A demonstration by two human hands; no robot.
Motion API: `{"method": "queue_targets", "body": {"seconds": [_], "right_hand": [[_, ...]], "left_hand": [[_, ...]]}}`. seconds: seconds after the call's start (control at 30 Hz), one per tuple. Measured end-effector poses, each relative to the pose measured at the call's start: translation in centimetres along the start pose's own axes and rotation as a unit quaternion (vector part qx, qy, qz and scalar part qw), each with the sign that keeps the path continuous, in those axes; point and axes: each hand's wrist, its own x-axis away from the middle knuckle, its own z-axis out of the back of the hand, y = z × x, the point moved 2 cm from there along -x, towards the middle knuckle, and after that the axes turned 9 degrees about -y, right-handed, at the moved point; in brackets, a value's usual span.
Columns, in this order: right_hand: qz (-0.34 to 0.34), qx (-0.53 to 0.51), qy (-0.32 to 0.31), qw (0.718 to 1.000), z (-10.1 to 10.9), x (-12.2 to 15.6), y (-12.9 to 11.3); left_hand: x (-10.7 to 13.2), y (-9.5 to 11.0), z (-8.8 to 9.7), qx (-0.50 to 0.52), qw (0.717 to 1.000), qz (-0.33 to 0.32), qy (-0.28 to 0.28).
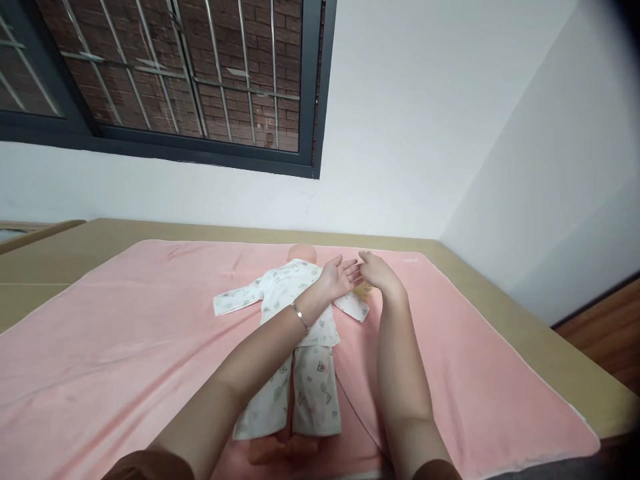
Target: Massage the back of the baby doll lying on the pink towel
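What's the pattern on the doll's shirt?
The doll's shirt is white with small scattered prints, too tiny to make out. It shows in the head view.

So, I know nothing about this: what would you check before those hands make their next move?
1. Bald doll in white printed clothes lying on the blanket: ok.
2. Pink cloth blanket smooth: not ok, creases show.
3. Left hand empty: ok, its open palm shows.
4. Right hand empty: cannot tell, its palm is hidden.
5. Small yellow thing by the right hand fully visible: not ok, partly covered.
6. Silver-coloured bracelet off the left wrist: not ok, still worn.
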Motion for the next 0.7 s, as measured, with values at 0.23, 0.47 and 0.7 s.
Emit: {"method": "queue_targets", "body": {"seconds": [0.23, 0.47, 0.7], "right_hand": [[-0.056, 0.042, 0.0, 0.998, 0.0, 0.2, -0.9], [-0.071, 0.078, 0.095, 0.99, -0.5, 0.4, -2.7], [0.131, 0.053, 0.163, 0.977, -1.9, 2.7, -6.8]], "left_hand": [[-0.2, -0.9, -0.8, 0.026, 0.999, -0.011, -0.024], [5.4, -1.0, 0.4, 0.041, 0.997, 0.061, -0.02], [11.0, 2.3, 0.2, 0.03, 0.998, 0.047, -0.026]]}}
